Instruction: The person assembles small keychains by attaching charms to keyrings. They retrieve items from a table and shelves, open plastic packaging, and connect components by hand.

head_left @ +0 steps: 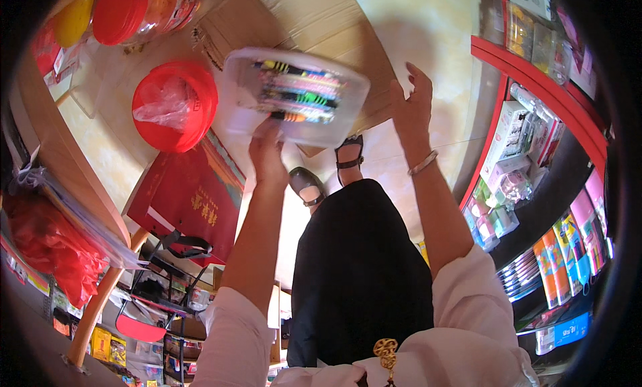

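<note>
My left hand point(267, 153) grips the near edge of a clear plastic box point(294, 96) filled with several coloured pens, holding it up over the floor. My right hand point(411, 106) is raised to the right of the box with fingers spread, close to its right end but apart from it. A metal bangle point(423, 163) sits on my right wrist. Below the box I see my two black shoes point(328, 173) and my dark skirt point(358, 266).
A red lidded container point(175, 106) stands on the left with a red book-like box point(187, 200) beneath it. Flattened cardboard point(314, 19) lies on the tiled floor. Red shelves point(535, 86) stocked with stationery curve along the right. A wooden counter edge point(73, 179) runs on the left.
</note>
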A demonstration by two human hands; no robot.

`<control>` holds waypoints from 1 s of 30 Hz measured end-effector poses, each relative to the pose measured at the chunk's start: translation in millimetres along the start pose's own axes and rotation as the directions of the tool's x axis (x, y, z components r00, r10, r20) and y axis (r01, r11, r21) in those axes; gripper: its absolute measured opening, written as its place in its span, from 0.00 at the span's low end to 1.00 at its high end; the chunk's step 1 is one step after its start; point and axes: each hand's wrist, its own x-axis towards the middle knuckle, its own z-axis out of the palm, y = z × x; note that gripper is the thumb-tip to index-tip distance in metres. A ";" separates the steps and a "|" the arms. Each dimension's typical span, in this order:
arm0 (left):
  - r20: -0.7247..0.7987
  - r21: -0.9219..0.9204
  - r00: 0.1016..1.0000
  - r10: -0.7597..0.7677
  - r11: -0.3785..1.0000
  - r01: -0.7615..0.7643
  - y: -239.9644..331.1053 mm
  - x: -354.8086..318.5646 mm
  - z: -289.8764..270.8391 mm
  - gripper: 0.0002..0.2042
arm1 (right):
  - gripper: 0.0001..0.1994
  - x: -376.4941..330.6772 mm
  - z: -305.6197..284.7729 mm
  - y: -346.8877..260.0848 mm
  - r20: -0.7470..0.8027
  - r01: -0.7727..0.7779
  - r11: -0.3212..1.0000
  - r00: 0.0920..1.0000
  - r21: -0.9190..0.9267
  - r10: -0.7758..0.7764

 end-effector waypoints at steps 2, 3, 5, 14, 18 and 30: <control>-0.048 -0.014 0.999 -0.025 1.000 0.024 6.7 -3.2 -10.6 0.14 | 0.27 3.1 3.4 51.2 0.094 -0.163 0.986 0.983 0.034 0.160; -0.059 0.020 0.997 -0.044 0.999 0.045 12.2 -4.0 -18.2 0.13 | 0.27 1.7 3.4 56.2 0.203 -0.212 0.970 0.962 0.117 0.185; 0.036 -0.109 0.993 -0.111 0.987 0.115 21.4 -3.9 -15.7 0.12 | 0.27 -2.3 2.9 59.9 0.403 -0.323 0.909 0.893 0.265 0.200; 0.247 0.131 0.969 -0.005 0.991 -0.029 24.5 19.0 -22.7 0.14 | 0.22 -38.4 25.2 60.0 0.059 -0.122 0.992 0.991 0.019 0.121; 0.208 0.251 0.978 -0.013 0.967 -0.040 19.6 -1.0 -13.0 0.14 | 0.16 -62.1 20.6 65.1 0.092 -0.227 0.969 0.967 -0.099 0.236; 0.310 0.382 0.940 -0.140 0.924 0.011 -49.8 -46.3 -45.4 0.14 | 0.22 -147.6 -2.5 129.8 -0.029 -0.263 0.964 0.965 -0.042 0.262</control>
